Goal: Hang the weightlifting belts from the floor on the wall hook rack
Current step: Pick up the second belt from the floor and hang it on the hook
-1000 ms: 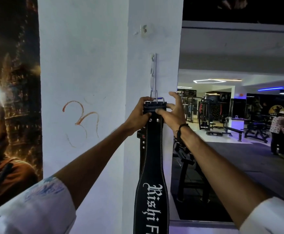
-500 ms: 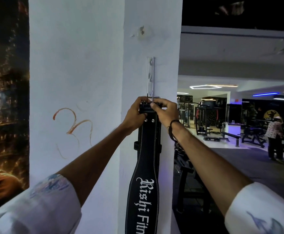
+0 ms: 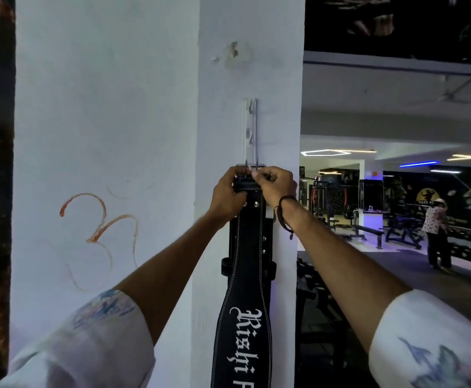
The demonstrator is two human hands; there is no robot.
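Nearest you, the belt (image 3: pixel 242 317) hangs straight down the pillar (image 3: pixel 251 79), its lettered wide part at the bottom of view and its buckle end up between your hands. That's gravity doing the alignment, so you only need to control the top.

Your left hand (image 3: pixel 227 193) is clenched round the left edge of the belt's top end, thumb across the front, steadying it. Your right hand (image 3: pixel 276 186) pinches the top right corner by the buckle (image 3: pixel 249 167), fingertips steering the metal frame. My read: two-handed because the buckle opening has to be guided onto a narrow prong.

Above your knuckles, the hook rack (image 3: pixel 249 127) runs vertically up the pillar face. The buckle sits right at its lower end; I can't tell whether it's seated over a prong yet.

Versus a second ago: your right fingers were spread open, now they're closed on the buckle. The belt top is tighter to the rack.

Far right, a person (image 3: pixel 436 233) stands among gym machines, well apart.
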